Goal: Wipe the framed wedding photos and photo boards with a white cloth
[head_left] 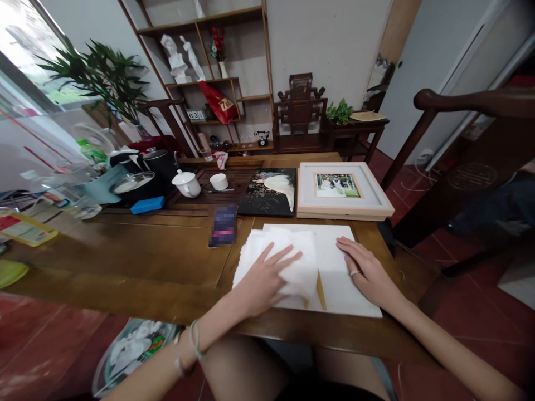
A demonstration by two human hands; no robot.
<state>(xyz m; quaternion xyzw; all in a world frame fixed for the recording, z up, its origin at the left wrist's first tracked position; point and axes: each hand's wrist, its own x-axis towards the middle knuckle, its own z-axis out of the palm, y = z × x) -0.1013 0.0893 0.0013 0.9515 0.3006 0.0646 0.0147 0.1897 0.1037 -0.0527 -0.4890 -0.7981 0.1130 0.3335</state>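
Observation:
My left hand (pixel 267 281) lies on a white tissue-like sheet (pixel 251 253) with its fingers spread; its lower edge is slightly blurred. Beneath the sheet is a flat white board (pixel 334 289), near the table's front edge. My right hand (pixel 368 270), with a ring on one finger, rests open on the board's right side, fingers stretched out. Between the hands, a narrow brownish-yellow pointed shape (pixel 321 289) shows on the board, and a smaller one is partly hidden by the sheet. I cannot tell what these shapes are.
Behind the board lie a light wooden picture frame (pixel 305 206) with a photo and a dark picture panel (pixel 253 203). A blurred-out dark card (pixel 223 225), white teapot (pixel 186 184), white cup (pixel 219 181) and blue block (pixel 147 205) stand leftward. A waste bin (pixel 100 367) sits below.

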